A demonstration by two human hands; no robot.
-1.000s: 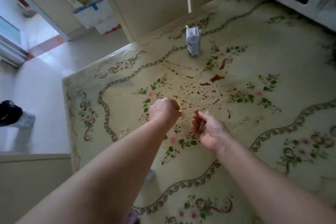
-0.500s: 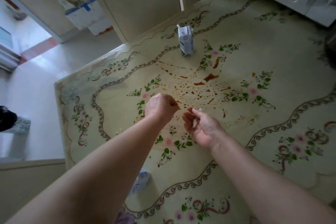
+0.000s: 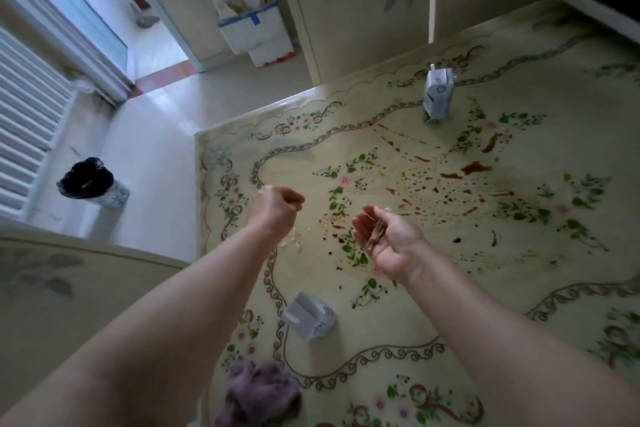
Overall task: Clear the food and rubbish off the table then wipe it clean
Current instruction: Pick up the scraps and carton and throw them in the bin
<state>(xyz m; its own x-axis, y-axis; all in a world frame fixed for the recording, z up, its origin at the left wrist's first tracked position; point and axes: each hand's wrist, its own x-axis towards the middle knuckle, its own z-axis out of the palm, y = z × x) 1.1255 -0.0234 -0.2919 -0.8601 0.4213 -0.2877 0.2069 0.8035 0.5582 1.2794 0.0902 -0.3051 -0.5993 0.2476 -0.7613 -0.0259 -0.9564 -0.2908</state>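
Note:
My left hand [image 3: 277, 208] is curled into a fist above the left part of the floral table [image 3: 519, 305]; what it holds, if anything, is hidden. To its right, my right hand [image 3: 384, 236] lies palm up and cupped, with small scraps in the palm. Pale crumbs [image 3: 292, 239] lie on the table just below the left wrist. Brown sauce splatter [image 3: 450, 184] spreads over the table's middle. A small blue-white carton [image 3: 438, 97] stands upright at the far side. A crushed carton [image 3: 308, 319] lies near me, and a purple cloth [image 3: 259, 392] sits at the near edge.
A bin lined with a black bag [image 3: 88, 180] stands on the floor to the left of the table. Two chair backs [image 3: 363, 10] stand at the far edge, another chair [image 3: 52, 270] at lower left. White boxes with bags [image 3: 249, 21] sit by the doorway.
Both hands have moved left toward the table's edge. My right hand has turned palm up. The view swung left, bringing the bin, crushed carton and cloth into sight.

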